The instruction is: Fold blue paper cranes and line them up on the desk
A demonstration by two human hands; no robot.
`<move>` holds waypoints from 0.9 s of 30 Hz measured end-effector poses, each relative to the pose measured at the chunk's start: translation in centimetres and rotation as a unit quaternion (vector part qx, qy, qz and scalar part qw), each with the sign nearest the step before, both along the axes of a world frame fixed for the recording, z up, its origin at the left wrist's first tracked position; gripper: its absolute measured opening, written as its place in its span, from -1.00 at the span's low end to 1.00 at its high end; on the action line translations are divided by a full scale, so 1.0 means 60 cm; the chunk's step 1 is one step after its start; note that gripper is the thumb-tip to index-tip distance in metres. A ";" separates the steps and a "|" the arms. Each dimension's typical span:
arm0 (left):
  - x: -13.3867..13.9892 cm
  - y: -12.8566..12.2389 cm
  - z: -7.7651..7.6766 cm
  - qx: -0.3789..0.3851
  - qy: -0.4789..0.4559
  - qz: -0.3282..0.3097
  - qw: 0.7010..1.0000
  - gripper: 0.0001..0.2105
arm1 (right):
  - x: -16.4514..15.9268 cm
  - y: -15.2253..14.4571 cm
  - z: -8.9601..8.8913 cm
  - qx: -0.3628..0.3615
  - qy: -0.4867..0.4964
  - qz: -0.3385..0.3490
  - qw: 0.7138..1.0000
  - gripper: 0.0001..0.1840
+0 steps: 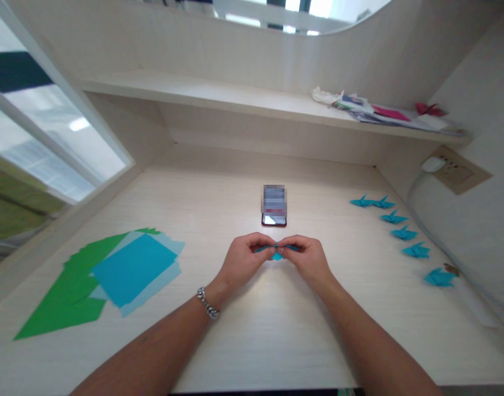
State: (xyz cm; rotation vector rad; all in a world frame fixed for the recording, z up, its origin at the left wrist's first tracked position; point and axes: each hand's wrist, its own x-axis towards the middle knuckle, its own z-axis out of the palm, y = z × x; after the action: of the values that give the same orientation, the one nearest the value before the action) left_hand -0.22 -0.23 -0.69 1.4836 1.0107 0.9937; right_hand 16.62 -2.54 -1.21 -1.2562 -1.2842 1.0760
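Between my two hands is a small folded piece of blue paper (278,256), mostly covered by the fingers. My left hand (246,256), with a silver chain bracelet at the wrist, pinches its left side. The right side is pinched by my right hand (307,256), and the fingertips of both hands meet at the middle. Just beyond them a phone (274,220) lies on the table, its screen blurred out. Several folded blue paper cranes (404,234) stand in a curved row on the right.
Blue paper sheets (136,267) overlap green paper sheets (62,300) on the left. A white cable (417,206) runs from a wall socket (458,169) down the right side, past a white strip (470,300). Papers (371,110) lie on the shelf (235,102) above.
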 end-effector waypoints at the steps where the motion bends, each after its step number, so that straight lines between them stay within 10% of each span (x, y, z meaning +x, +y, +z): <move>1: 0.000 0.000 0.001 0.000 0.010 -0.001 1.000 -0.91 | 0.001 0.000 0.000 -0.001 -0.004 0.002 1.000 -0.88; 27: -0.003 0.003 0.014 -0.054 -0.007 -0.027 0.998 -0.93 | -0.007 -0.007 0.002 -0.144 0.188 0.024 0.971 -0.80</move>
State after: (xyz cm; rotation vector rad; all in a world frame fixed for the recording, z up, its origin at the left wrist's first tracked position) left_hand -0.38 -0.07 0.13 1.4056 0.9944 0.8952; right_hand 16.19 -2.94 -1.10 -1.1614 -0.8953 1.4962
